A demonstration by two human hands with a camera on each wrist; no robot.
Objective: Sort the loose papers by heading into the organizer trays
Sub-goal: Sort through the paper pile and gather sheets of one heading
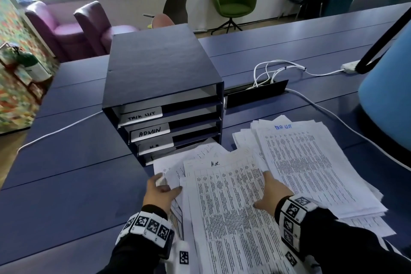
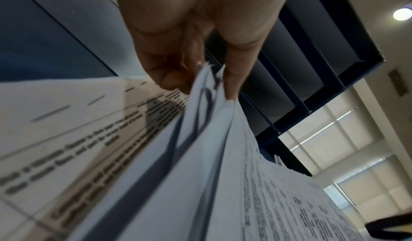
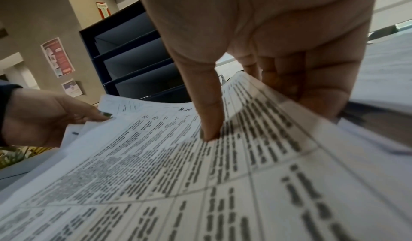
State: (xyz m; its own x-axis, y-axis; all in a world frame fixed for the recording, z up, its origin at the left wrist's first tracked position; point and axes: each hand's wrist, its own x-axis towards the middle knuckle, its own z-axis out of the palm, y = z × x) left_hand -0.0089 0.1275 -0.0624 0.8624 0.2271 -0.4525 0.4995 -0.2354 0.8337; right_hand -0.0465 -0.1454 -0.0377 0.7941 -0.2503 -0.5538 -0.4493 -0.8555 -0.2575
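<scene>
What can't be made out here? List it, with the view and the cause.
- Bottom tray label, head view: hidden by loose papers.
- Printed text on the H.R. sheet, all views: too small or blurred.
- Right hand fingers, head view: tucked under that sheet.
- Blue lamp, head view: cut off by edge.

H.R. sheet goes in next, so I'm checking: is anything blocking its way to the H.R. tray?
Yes. Loose papers lie against the organizer's lower front, partly covering the H.R. tray opening.
</scene>
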